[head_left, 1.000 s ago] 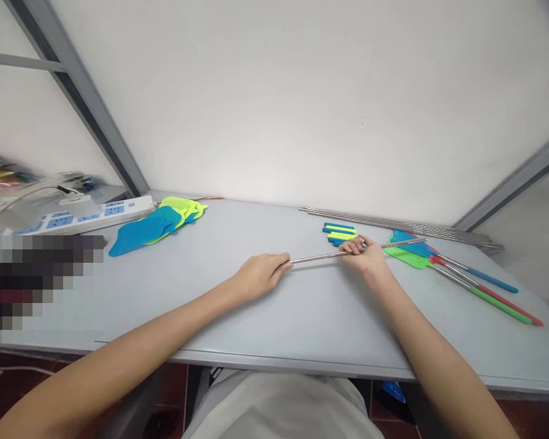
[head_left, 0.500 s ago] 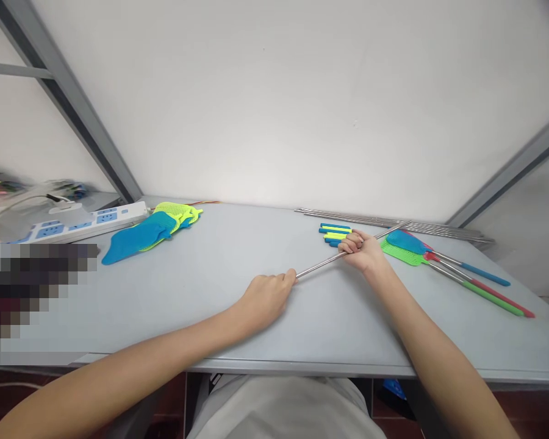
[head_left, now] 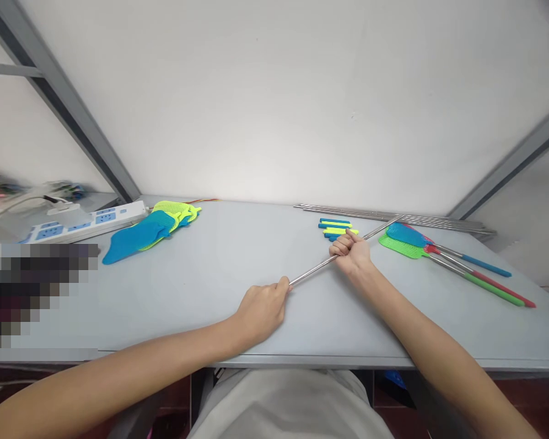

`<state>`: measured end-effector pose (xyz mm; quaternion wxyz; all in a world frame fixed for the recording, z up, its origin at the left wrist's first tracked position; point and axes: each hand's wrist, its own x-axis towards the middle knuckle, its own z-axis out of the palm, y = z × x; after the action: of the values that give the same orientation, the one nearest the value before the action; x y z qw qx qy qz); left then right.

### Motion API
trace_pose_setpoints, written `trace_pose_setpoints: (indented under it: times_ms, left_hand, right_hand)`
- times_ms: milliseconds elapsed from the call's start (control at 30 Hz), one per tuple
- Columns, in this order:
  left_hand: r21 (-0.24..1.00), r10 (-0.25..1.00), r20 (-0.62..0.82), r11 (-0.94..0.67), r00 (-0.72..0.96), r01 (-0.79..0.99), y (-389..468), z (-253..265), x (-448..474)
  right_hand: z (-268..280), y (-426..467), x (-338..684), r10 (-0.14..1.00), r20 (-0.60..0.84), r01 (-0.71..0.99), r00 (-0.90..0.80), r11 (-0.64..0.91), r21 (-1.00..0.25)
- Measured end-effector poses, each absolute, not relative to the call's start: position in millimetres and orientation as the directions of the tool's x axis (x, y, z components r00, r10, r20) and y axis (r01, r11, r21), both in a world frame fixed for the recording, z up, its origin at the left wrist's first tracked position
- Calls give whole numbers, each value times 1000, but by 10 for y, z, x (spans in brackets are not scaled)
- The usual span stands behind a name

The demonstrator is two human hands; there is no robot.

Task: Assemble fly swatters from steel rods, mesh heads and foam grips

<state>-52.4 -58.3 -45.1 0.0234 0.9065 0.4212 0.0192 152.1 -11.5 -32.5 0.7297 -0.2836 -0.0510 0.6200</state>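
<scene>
Grey bench (head_left: 141, 305): left hand (head_left: 261, 312), right hand (head_left: 351, 253), fingers clamped on rod (head_left: 313, 270), are tilting it steeper, the left nearing front edge (head_left: 311, 361); handling is continuing.

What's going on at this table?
A person is holding a thin metal rod over the gray table, left hand around its lower end and right hand farther up. Blue and yellow short tubes lie just beyond the right hand. Three fly swatters lie to the right, more metal rods along the wall, and blue and yellow mesh heads to the left.
</scene>
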Motion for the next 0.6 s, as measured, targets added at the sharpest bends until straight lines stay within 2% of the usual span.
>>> trace_pose_setpoints:
  times_ms: [200,600]
  left_hand:
    - [77,801,-5,-596,598,799,-607,-445,-541]
    - [63,788,15,-615,615,786,-597,-459,-535]
  right_hand:
    - [-338,-151,1428,926,-286,-879,248,91,-468]
    - [-318,-212,1345,926,-275,-883,258,111,-455]
